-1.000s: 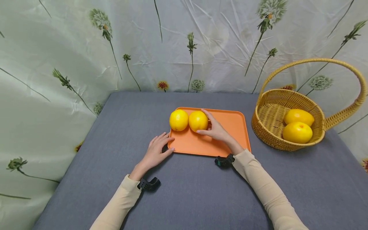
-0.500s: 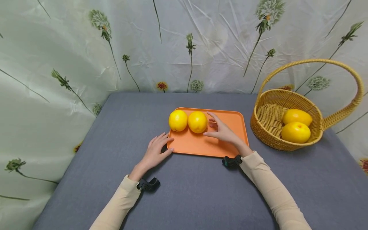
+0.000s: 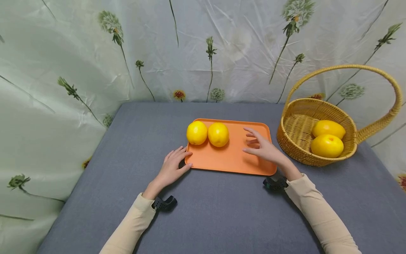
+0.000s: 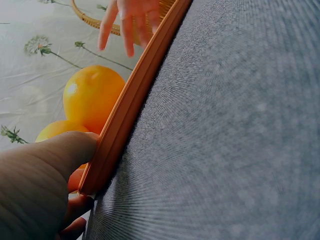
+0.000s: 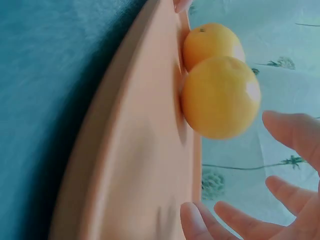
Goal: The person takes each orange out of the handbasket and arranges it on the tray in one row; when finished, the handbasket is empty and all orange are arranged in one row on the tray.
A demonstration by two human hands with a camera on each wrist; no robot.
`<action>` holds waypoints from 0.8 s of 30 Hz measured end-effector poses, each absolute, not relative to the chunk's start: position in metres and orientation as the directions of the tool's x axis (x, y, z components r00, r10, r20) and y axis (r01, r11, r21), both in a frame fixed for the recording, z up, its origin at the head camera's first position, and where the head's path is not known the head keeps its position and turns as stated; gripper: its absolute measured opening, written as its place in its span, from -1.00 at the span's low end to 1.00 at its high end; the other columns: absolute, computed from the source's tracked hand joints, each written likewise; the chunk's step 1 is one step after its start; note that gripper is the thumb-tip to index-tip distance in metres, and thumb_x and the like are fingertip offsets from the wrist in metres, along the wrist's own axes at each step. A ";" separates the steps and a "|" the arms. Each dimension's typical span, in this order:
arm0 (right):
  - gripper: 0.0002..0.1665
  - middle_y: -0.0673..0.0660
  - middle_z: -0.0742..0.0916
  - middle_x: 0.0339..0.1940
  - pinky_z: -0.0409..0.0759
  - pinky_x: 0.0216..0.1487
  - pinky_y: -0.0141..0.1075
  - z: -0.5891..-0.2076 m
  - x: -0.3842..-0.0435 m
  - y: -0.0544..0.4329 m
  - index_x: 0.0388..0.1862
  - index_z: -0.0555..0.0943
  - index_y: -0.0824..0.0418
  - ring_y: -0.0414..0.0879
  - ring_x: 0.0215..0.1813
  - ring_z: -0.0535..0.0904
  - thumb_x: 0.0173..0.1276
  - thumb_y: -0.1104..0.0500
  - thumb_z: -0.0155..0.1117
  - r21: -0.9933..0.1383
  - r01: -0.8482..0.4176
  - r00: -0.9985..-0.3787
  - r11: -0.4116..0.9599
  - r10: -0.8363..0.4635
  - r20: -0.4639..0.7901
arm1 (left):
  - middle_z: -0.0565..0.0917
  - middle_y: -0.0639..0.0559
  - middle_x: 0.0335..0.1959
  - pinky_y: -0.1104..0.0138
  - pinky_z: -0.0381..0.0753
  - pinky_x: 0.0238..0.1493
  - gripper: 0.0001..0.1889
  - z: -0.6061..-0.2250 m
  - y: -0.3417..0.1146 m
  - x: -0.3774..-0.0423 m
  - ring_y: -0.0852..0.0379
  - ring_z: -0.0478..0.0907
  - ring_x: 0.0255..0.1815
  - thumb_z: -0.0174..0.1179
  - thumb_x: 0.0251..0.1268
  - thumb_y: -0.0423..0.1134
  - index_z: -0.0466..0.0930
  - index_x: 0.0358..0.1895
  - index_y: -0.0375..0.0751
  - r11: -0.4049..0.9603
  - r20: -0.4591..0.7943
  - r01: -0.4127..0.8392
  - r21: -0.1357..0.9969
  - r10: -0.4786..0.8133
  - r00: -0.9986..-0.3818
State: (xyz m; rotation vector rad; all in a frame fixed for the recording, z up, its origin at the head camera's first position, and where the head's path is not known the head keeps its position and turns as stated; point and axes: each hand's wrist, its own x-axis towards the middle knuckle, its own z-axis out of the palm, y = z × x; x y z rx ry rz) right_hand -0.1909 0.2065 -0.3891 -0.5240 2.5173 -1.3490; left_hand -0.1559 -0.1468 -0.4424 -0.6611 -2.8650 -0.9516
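Two yellow oranges, a left one (image 3: 197,133) and a right one (image 3: 218,134), sit side by side on the left part of an orange tray (image 3: 222,158). My left hand (image 3: 171,165) rests at the tray's front left corner, fingers spread and thumb (image 4: 82,145) on the rim. To the right of the oranges, my right hand (image 3: 261,146) hovers over the tray, holding nothing. Its fingers are spread and loosely bent. In the right wrist view a gap separates its fingertips (image 5: 277,120) from the nearer orange (image 5: 221,97).
A wicker basket (image 3: 298,151) with a tall handle stands right of the tray. In it lie two more yellow fruits, one in front (image 3: 327,145) and one behind (image 3: 328,129). A grey cloth (image 3: 215,211) covers the table, and a flower-print curtain (image 3: 190,53) hangs behind.
My right hand has let go of the right orange and drawn away to the right across the tray. The oranges and my left hand have stayed in place.
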 end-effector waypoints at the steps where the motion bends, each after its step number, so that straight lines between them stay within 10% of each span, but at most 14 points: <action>1: -0.09 0.45 0.28 0.39 0.39 0.24 0.18 -0.387 -0.188 0.211 0.50 0.00 0.15 0.35 0.29 0.39 0.29 0.17 0.25 -0.830 -0.203 -0.911 0.520 -0.411 -0.035 | 0.37 -0.13 0.38 -0.14 -0.01 0.44 -0.55 -0.442 -0.147 -0.156 -0.12 0.16 0.47 0.16 0.28 -0.06 0.48 0.20 -0.12 0.719 0.177 0.411 0.561 0.381 -0.907; 8: -0.18 0.42 0.34 0.36 0.46 0.17 0.13 -0.372 -0.164 0.239 0.48 0.06 0.16 0.31 0.24 0.43 0.33 0.19 0.20 -0.809 -0.211 -0.935 0.549 -0.356 0.003 | 0.36 -0.12 0.39 -0.13 -0.02 0.44 -0.55 -0.441 -0.146 -0.156 -0.12 0.15 0.48 0.15 0.28 -0.05 0.48 0.20 -0.12 0.718 0.162 0.401 0.569 0.380 -0.911; 17: -0.25 0.35 0.43 0.28 0.44 -0.08 -0.69 -0.360 -0.142 0.266 0.45 0.14 0.16 -0.57 -0.01 0.43 0.34 0.20 0.19 -0.783 -0.242 -0.951 0.573 -0.300 0.074 | 0.36 -0.14 0.38 -0.13 -0.01 0.44 -0.55 -0.442 -0.146 -0.154 -0.13 0.16 0.48 0.16 0.28 -0.06 0.48 0.20 -0.13 0.721 0.164 0.401 0.566 0.378 -0.911; 24: -0.28 -0.33 0.45 0.10 0.45 -0.11 -0.74 -0.352 -0.131 0.288 0.43 0.19 0.14 -0.56 -0.03 0.49 0.32 0.28 0.19 -0.785 -0.277 -0.955 0.554 -0.251 0.160 | 0.36 -0.14 0.38 -0.14 -0.02 0.44 -0.54 -0.440 -0.146 -0.156 -0.14 0.15 0.48 0.16 0.28 -0.07 0.48 0.20 -0.15 0.717 0.159 0.397 0.573 0.378 -0.912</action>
